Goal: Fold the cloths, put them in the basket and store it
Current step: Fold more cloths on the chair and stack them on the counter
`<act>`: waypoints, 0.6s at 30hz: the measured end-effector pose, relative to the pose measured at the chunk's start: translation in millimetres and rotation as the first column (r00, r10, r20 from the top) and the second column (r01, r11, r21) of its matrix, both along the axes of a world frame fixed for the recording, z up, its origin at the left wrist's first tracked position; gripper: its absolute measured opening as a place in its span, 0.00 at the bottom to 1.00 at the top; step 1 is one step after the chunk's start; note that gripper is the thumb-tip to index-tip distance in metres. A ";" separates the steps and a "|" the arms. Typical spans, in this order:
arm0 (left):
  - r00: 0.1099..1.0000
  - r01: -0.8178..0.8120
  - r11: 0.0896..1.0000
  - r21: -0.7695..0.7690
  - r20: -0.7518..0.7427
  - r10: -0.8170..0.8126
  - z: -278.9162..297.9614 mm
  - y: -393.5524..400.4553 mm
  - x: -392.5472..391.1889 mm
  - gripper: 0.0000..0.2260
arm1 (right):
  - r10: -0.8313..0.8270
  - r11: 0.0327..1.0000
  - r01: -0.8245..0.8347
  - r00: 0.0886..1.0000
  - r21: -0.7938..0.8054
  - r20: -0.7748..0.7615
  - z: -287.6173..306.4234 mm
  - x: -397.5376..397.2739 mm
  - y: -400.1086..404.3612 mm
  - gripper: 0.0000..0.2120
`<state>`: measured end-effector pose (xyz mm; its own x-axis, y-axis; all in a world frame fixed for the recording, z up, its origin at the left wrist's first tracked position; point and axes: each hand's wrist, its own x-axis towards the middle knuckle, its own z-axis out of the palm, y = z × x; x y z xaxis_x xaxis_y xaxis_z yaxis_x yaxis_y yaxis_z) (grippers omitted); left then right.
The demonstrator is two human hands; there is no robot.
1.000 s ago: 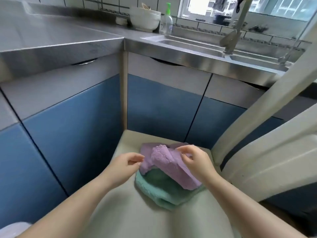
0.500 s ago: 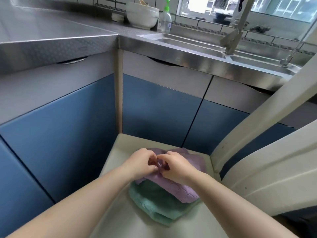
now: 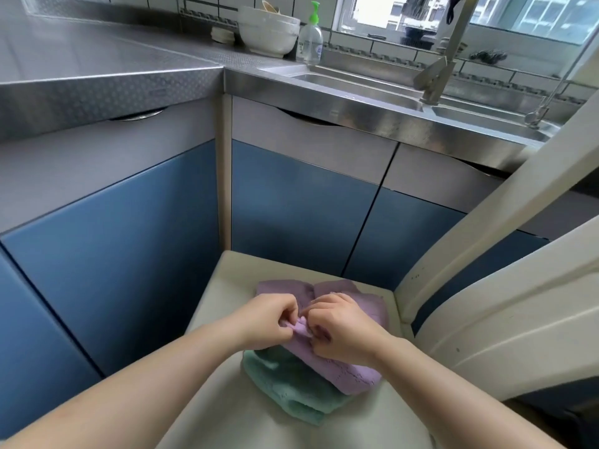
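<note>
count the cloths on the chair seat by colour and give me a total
purple cloth: 1, pinched by the left hand and the right hand, lying on top of the green one
green cloth: 1, under the purple one on the chair seat
total: 2

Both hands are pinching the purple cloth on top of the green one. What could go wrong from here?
The left hand and right hand pinch one small bunch of the purple cloth, so the fold may come out uneven. Pulling could drag the green cloth off the chair seat.
</note>
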<state>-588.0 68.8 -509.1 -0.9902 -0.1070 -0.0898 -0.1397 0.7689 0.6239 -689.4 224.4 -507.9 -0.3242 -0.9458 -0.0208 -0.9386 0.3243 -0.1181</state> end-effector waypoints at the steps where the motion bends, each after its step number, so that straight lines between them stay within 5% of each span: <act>1: 0.999 0.008 1.000 0.009 -0.043 -0.008 7.8 -0.6 2.3 0.11 | -0.007 0.999 0.009 0.999 -0.042 0.041 8.4 3.3 2.9 0.07; 6: 0.967 0.056 0.998 0.003 -0.248 -0.054 53.9 -13.2 8.5 0.12 | -0.078 0.983 0.112 0.971 -0.143 0.227 54.5 1.1 15.9 0.15; 11: 0.911 0.144 0.977 -0.160 -0.364 -0.194 114.0 -30.8 2.6 0.12 | -0.101 0.974 0.144 0.967 -0.174 0.234 105.8 -12.2 22.9 0.23; 18: 0.887 -0.039 0.978 -0.205 -0.457 -0.060 170.3 -67.1 7.3 0.07 | -0.226 0.912 0.314 0.921 -0.264 0.316 161.1 -36.8 46.8 0.17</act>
<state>-580.7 1.7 -338.7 -0.9157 -0.0632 0.3969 0.1323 0.8852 0.4461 -726.2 271.2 -346.8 -0.5908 -0.7966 0.1279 -0.7359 0.4671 -0.4902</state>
